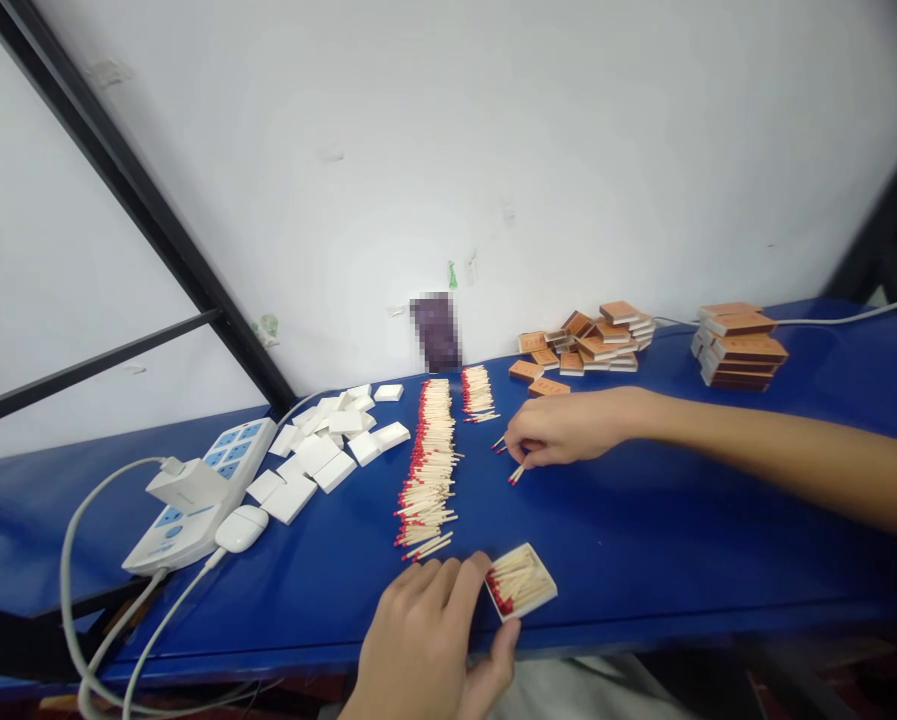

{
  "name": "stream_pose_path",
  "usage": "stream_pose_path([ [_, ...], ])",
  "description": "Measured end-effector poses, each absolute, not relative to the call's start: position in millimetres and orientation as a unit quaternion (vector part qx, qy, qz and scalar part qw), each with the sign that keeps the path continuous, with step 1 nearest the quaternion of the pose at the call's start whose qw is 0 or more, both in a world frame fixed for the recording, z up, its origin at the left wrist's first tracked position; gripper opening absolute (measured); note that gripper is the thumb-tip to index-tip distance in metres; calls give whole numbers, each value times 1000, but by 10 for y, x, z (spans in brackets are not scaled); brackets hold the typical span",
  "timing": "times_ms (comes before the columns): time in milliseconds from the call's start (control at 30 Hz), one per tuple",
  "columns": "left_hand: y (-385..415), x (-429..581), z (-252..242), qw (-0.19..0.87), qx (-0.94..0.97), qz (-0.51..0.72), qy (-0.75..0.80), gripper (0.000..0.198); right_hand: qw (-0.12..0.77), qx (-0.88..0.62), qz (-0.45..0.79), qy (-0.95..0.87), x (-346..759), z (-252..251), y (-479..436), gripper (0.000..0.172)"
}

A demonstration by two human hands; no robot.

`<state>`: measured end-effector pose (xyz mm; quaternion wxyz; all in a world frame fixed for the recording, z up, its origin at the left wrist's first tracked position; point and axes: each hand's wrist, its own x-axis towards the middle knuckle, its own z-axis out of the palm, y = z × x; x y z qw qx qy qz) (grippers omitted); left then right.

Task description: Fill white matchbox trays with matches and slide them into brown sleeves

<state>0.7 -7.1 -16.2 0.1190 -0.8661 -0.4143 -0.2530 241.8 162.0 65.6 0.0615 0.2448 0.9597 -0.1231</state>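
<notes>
My left hand grips a small white matchbox tray near the table's front edge, thumb and index finger on its sides. Red-tipped matches lie inside that tray. Beyond it, my right hand is low over the blue tabletop with its fingers pinched together. A few matches stick out at its fingertips, some perhaps resting on the table. Left of that hand runs a long row of matches, red heads facing left. A shorter bundle of matches lies by the wall.
White tray pieces are heaped at left, beside a power strip with a plugged-in charger, cables and a white earbud case. Orange matchboxes lie piled at the back, with another stack farther right. A white wall closes the rear.
</notes>
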Motion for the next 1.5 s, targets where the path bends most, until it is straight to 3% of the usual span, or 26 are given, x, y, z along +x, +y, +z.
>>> stream_pose_path([
  [167, -70, 15, -168, 127, -863, -258, -416, 26, 25, 271, -38, 962, 2448, 564, 1715, 16],
  [600, -68, 18, -191, 135, -860, -261, -417, 26, 11, 265, -73, 961, 2450, 577, 1763, 13],
  [833, -60, 13, -184, 132, -861, -262, -415, 26, 0, 295, -105, 950, 2468, 532, 1853, 30],
  [1067, -80, 2, -182, 119, -865, -249, -419, 27, 12, 298, -149, 943, 2458, 507, 1907, 17],
  [1500, -69, 7, -165, 130, -863, -250, -419, 28, 57, 257, -102, 959, 2438, 511, 1750, 15],
])
